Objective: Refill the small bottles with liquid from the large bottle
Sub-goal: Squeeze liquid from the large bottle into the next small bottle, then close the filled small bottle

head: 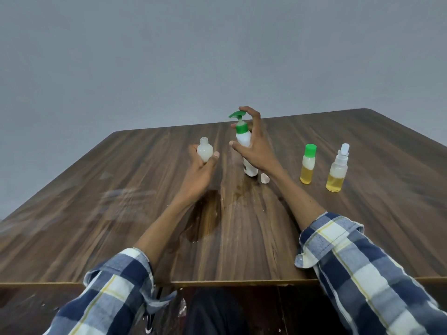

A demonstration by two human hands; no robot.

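Observation:
My left hand [202,169] grips a small clear bottle [205,150] with no cap, held upright above the wooden table [121,189]. The large white bottle [244,139] with a green pump head stands at the table's middle. My right hand [254,146] wraps its body, with the index finger curled over the pump top. Its nozzle points left toward the small bottle. A small clear cap [264,178] lies on the table beside the large bottle's base.
Two small bottles part-filled with yellow liquid stand at the right: one with a green cap [307,164], one with a white spray top [338,169]. A wet patch [205,216] darkens the wood under my left wrist. A grey wall rises behind the table.

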